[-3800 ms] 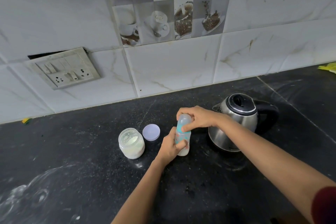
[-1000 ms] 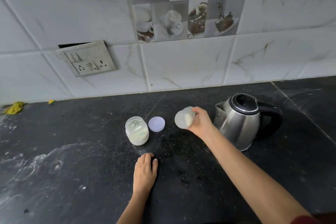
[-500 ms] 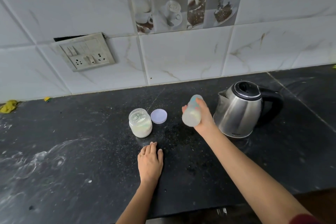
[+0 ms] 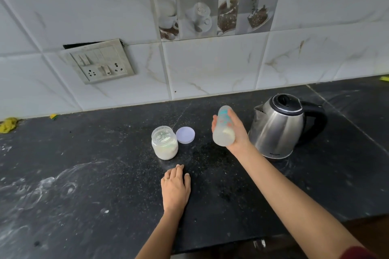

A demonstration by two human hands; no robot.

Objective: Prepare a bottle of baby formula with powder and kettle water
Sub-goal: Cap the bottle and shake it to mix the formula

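Note:
My right hand point(image 4: 236, 132) grips the baby bottle point(image 4: 223, 130) above the black counter point(image 4: 84, 174), just left of the steel kettle point(image 4: 277, 126). The bottle is tilted with its capped top pointing away from me and its base towards me; whitish liquid lies in the lower part. My left hand point(image 4: 175, 188) rests flat on the counter, fingers straight, a short way in front of the open glass jar of white powder point(image 4: 164, 143). The jar's pale round lid point(image 4: 185, 135) lies beside it on the right.
A tiled wall runs along the back of the counter, with a switch-and-socket plate point(image 4: 99, 62) at the left. Yellow scraps point(image 4: 8, 124) lie at the far left back edge. White smears mark the counter at the left. The counter's front edge crosses the lower right.
Earlier both hands held the upright bottle on the counter. Since then the left hand has let go and lies flat, and the right hand has raised the bottle, whose tilt differs in each frame.

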